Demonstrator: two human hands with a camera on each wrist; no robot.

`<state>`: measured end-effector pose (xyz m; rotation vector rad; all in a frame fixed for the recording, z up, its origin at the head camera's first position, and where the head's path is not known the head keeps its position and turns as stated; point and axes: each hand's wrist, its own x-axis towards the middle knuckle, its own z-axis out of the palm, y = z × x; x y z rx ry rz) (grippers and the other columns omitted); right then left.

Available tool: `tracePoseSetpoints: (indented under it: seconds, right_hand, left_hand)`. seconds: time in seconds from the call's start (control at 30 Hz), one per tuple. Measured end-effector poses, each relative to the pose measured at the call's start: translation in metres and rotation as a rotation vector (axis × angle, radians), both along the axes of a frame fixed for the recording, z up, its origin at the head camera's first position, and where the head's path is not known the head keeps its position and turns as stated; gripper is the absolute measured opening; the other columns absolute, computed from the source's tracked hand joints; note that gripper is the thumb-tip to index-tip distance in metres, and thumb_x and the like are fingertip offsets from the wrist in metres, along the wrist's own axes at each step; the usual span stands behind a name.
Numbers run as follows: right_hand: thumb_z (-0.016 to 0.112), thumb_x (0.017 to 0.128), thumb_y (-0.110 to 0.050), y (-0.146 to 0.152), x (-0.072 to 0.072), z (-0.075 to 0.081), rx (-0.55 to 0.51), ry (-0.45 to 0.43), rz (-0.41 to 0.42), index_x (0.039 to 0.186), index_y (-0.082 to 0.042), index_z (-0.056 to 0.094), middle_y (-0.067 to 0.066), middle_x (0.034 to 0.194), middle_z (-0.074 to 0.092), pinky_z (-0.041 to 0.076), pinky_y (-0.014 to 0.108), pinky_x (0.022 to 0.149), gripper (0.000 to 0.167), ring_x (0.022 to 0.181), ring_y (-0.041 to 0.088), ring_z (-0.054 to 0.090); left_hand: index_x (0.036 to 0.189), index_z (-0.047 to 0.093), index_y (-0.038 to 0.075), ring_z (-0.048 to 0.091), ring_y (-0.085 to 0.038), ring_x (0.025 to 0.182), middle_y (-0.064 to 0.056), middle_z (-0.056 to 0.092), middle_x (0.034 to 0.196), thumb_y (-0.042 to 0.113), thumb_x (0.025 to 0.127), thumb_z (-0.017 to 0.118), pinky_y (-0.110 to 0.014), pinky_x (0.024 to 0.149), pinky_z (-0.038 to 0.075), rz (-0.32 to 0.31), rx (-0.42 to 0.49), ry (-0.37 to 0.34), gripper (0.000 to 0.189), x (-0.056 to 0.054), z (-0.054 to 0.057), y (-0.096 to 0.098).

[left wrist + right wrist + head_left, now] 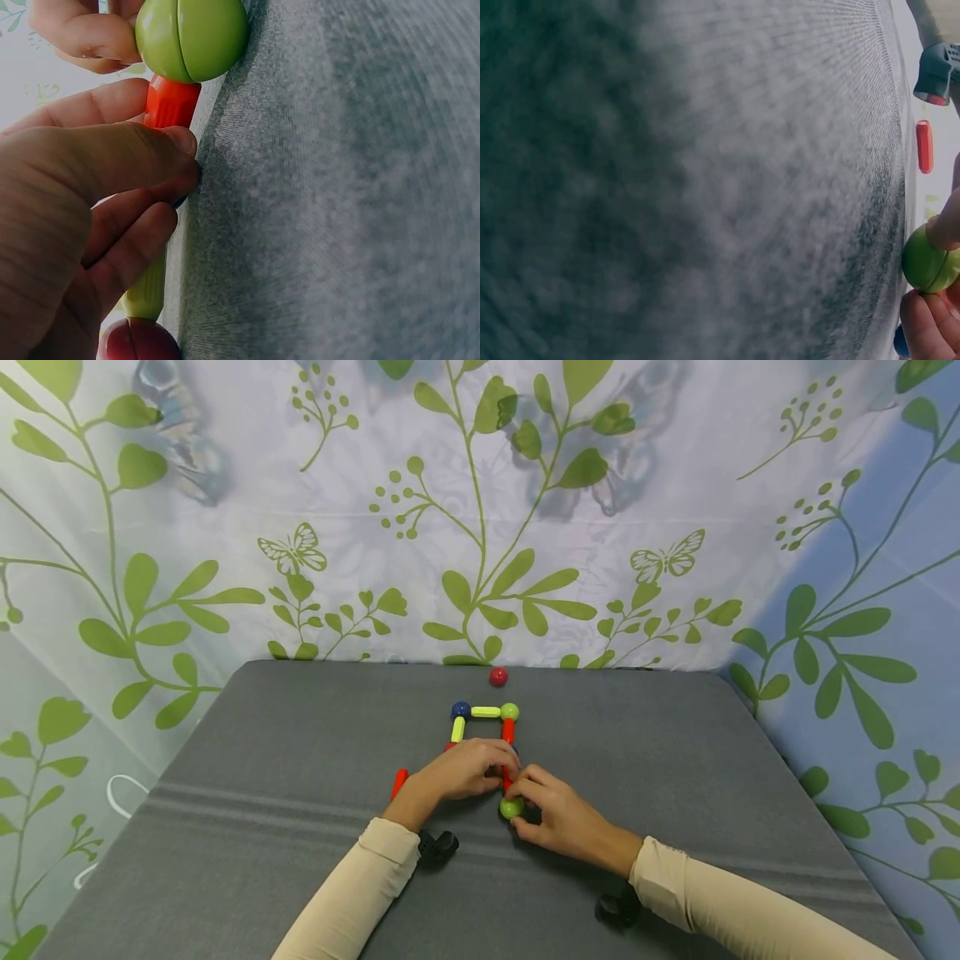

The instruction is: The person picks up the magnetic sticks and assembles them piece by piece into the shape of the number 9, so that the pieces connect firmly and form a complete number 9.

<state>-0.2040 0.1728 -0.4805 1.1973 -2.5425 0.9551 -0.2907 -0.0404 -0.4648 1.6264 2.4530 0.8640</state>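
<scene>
My left hand (pixel 468 768) pinches a red rod (pixel 172 103) between thumb and fingers. One end of that rod meets a light green ball (pixel 191 37), which the fingers of my right hand (pixel 558 814) grip. Beyond the hands lies a frame of rods and balls: a blue ball (pixel 461 709), a yellow-green rod (pixel 486 712), another green ball (pixel 509 712) and a second red rod (pixel 508 731). Down its left side runs another yellow-green rod (pixel 458 729) to a red ball (pixel 139 341). A blue ball on the right side is mostly hidden by my left hand.
A loose red rod (pixel 400 783) lies left of my left wrist. Behind the frame, a separate red ball (pixel 498 676) sits near the far edge of the grey cloth-covered table (pixel 645 735). A leaf-patterned curtain (pixel 345 568) hangs right behind the table.
</scene>
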Motion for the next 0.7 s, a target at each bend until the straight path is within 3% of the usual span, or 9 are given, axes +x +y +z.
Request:
tracePoseSetpoints:
  seconds: [0.3, 0.7]
  right_hand:
    - [0.082, 0.083, -0.007, -0.0007, -0.0010, -0.0013, 0.009, -0.011, -0.005, 0.106, -0.014, 0.066, -0.006, 0.107, 0.055, 0.055, 0.029, 0.071, 0.028, 0.085, 0.011, 0.058]
    - [0.081, 0.085, -0.009, -0.0020, -0.0017, 0.0009, 0.015, -0.051, -0.007, 0.107, -0.015, 0.067, -0.006, 0.108, 0.055, 0.054, 0.029, 0.071, 0.027, 0.085, 0.013, 0.058]
  left_hand:
    - [0.096, 0.073, 0.017, 0.059, -0.008, 0.094, 0.007, 0.065, 0.111, -0.003, 0.088, 0.074, -0.016, 0.082, 0.047, 0.008, 0.007, 0.004, 0.023, 0.0011, -0.0028, -0.0007]
    - [0.097, 0.073, 0.016, 0.061, -0.009, 0.108, 0.003, 0.067, 0.116, -0.005, 0.089, 0.073, -0.021, 0.091, 0.048, 0.040, 0.032, 0.001, 0.022, 0.0025, -0.0037, -0.0020]
